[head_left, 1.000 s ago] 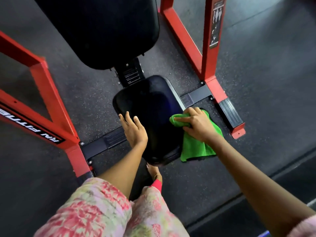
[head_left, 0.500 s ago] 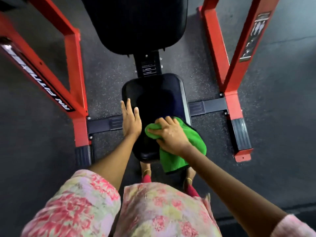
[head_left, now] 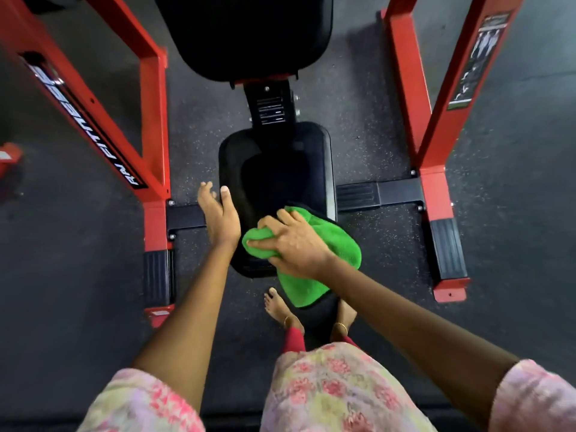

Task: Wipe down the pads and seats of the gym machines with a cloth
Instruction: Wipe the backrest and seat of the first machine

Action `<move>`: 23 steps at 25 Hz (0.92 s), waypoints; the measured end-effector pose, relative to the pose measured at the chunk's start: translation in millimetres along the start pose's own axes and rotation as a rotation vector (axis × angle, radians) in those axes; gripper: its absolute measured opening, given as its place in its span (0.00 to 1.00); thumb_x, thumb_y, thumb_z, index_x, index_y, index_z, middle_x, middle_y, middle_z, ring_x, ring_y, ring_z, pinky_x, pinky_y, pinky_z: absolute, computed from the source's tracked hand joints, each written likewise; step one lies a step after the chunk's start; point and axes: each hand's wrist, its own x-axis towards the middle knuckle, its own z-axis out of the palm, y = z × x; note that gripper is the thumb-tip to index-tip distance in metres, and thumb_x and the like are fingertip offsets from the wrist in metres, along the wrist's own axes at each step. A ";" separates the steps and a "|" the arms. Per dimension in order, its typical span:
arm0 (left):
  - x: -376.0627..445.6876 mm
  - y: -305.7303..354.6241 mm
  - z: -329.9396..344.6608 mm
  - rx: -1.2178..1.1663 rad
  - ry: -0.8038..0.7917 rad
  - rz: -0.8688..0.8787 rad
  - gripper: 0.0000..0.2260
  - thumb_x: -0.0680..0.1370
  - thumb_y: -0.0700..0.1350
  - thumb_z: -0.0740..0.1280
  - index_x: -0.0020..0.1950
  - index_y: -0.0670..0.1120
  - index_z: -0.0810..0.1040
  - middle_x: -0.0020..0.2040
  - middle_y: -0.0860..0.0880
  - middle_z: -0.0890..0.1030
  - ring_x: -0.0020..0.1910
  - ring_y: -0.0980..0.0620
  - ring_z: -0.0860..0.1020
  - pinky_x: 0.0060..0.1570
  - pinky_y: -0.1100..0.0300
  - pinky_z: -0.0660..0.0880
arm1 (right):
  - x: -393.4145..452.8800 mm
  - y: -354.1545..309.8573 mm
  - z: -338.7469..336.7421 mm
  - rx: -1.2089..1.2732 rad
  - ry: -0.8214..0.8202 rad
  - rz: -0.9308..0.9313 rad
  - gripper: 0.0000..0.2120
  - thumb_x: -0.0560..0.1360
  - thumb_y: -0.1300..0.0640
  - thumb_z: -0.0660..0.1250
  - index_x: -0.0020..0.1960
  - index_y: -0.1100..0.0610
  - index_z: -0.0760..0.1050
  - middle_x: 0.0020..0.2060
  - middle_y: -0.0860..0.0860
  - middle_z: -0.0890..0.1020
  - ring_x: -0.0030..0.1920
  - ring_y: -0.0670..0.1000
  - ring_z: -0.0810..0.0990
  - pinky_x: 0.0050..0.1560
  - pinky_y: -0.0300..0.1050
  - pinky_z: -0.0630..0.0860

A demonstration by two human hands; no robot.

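The cloth (head_left: 314,260) is bright green and fluffy, with a thin dark edging along its rim; it lies bunched over the near right corner of the seat (head_left: 277,182), one rounded flap spilling past the seat's right edge and a longer fold hanging down off the near end toward the floor (head_left: 389,126). The right hand (head_left: 296,244) presses down on it, fingers (head_left: 265,243) closed around a gathered wad of the fabric at its left side. The left hand (head_left: 219,213) sits at the seat's left edge, fingers spread and loose, gripping nothing, thumb lying on the pad's rim. The seat is black, smooth and slightly shiny, with a rounded rectangular outline and a darker dip in its middle. Beyond it, at the far side, rises the black back pad (head_left: 246,35) on a black bracket. A red frame (head_left: 149,98) stands on either side, joined by a black crossbar (head_left: 380,194) running under the seat. Two bare feet (head_left: 280,307) with anklets stand on the floor just near the seat's end, and floral sleeves (head_left: 140,403) fill the near edge of the view.
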 end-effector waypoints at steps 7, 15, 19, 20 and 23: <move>-43.5 7.2 1.0 0.403 -0.122 0.227 0.24 0.81 0.50 0.56 0.74 0.41 0.57 0.75 0.44 0.59 0.74 0.47 0.60 0.72 0.49 0.59 | -42.1 84.1 -1.5 0.292 0.276 0.446 0.22 0.66 0.50 0.57 0.55 0.49 0.81 0.49 0.56 0.78 0.44 0.60 0.74 0.49 0.56 0.74; -29.1 62.0 83.5 0.524 -0.354 0.425 0.21 0.82 0.48 0.55 0.73 0.41 0.64 0.76 0.44 0.57 0.75 0.47 0.55 0.74 0.50 0.51 | -74.7 44.4 41.5 0.849 0.661 0.772 0.22 0.67 0.55 0.60 0.60 0.47 0.77 0.53 0.46 0.71 0.55 0.47 0.69 0.61 0.29 0.60; -17.2 70.8 133.2 0.723 -0.426 0.413 0.20 0.83 0.47 0.52 0.75 0.46 0.61 0.77 0.48 0.57 0.76 0.50 0.52 0.72 0.52 0.46 | -53.1 79.1 43.0 1.064 0.738 0.850 0.20 0.69 0.58 0.62 0.61 0.48 0.73 0.53 0.50 0.72 0.56 0.50 0.71 0.62 0.38 0.63; -16.2 68.4 135.2 0.751 -0.414 0.407 0.20 0.83 0.47 0.52 0.75 0.47 0.61 0.77 0.49 0.57 0.76 0.51 0.53 0.72 0.52 0.46 | -60.2 72.8 48.0 1.047 0.736 0.836 0.20 0.70 0.57 0.63 0.62 0.46 0.72 0.55 0.49 0.72 0.57 0.49 0.70 0.63 0.36 0.61; -16.0 65.0 135.6 0.749 -0.313 0.372 0.20 0.82 0.46 0.54 0.75 0.45 0.60 0.77 0.47 0.56 0.76 0.50 0.52 0.73 0.51 0.44 | -83.2 42.4 58.9 1.051 0.723 0.833 0.21 0.73 0.54 0.63 0.65 0.44 0.68 0.57 0.47 0.71 0.58 0.45 0.68 0.63 0.29 0.57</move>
